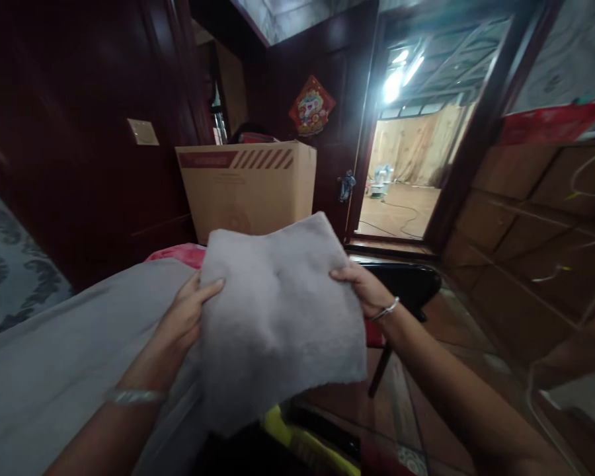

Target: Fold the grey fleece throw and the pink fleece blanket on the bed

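Note:
A light grey, soft-looking cloth [282, 311] is held up in front of me, roughly square and slightly sagging. My left hand [191, 307] grips its left edge, thumb on the near face and fingers behind. At the opposite edge my right hand [361, 284] pinches the cloth the same way, its fingertips hidden behind. The cloth's lower left part hangs close to a grey sheet [79, 344] that covers a surface on my left. Bracelets show on both wrists.
Beyond the cloth stands a large cardboard box [248, 192]. A black chair [406, 281] is just past my right hand. Stacked cartons [515, 264] line the right wall, with loose cables. An open doorway [401, 172] leads to a lit room. Something yellow [297, 439] lies below.

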### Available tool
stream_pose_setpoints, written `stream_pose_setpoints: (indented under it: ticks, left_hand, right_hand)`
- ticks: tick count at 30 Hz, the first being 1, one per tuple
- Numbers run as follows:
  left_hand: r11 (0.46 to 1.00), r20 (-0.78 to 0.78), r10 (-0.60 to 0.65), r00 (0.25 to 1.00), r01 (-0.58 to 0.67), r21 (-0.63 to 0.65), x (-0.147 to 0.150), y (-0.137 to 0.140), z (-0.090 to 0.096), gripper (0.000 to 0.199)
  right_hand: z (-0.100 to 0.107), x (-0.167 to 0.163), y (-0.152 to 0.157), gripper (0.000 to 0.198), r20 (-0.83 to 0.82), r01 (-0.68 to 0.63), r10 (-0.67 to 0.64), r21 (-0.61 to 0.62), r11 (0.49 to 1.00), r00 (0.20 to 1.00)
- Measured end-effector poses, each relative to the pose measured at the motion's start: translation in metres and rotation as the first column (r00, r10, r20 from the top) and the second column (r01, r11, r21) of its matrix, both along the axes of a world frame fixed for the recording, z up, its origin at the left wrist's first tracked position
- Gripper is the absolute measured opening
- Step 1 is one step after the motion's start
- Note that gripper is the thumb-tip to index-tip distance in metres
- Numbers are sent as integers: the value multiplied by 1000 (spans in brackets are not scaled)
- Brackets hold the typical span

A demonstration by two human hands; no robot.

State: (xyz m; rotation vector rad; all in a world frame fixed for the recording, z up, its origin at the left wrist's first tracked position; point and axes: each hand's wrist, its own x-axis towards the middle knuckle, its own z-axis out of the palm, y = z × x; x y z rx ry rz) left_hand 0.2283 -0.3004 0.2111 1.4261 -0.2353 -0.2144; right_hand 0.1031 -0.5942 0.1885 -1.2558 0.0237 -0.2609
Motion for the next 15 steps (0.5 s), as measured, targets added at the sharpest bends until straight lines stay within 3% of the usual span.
stream_pose_setpoints:
  ticks: [3,6,8,10,12,13,15]
  left_hand:
    - [984,127,-141,982,153,-95,18,-83,13,58]
    - [985,214,-135,967,153,-74,34,-161,11,71]
    - [995,293,-101,951,88,57,42,-203,2,75]
    - [967,397,-141,907,40,252,48,-232,-13,60]
    - [919,455,-220,863,27,393,51,-249,-28,37]
    - [904,458,-247,854,33,426,52,-252,-34,31]
    - [889,465,-264,845,27,457,53,-254,-42,32]
  right_hand:
    - [20,-19,-73,56,20,232,-232,-185,955,972]
    - [22,-29,-137,59,108,420,-414,-407,811,904]
    - [10,-31,-165,60,229,554,-530,-567,610,817]
    - [-13,-33,-177,57,385,625,-564,-710,325,730]
    - [-38,-36,-178,51,502,609,-516,-791,50,694]
    - [-50,-37,-175,49,536,586,-484,-808,-59,691]
    - [-66,-40,-169,50,572,544,-454,-813,-208,683]
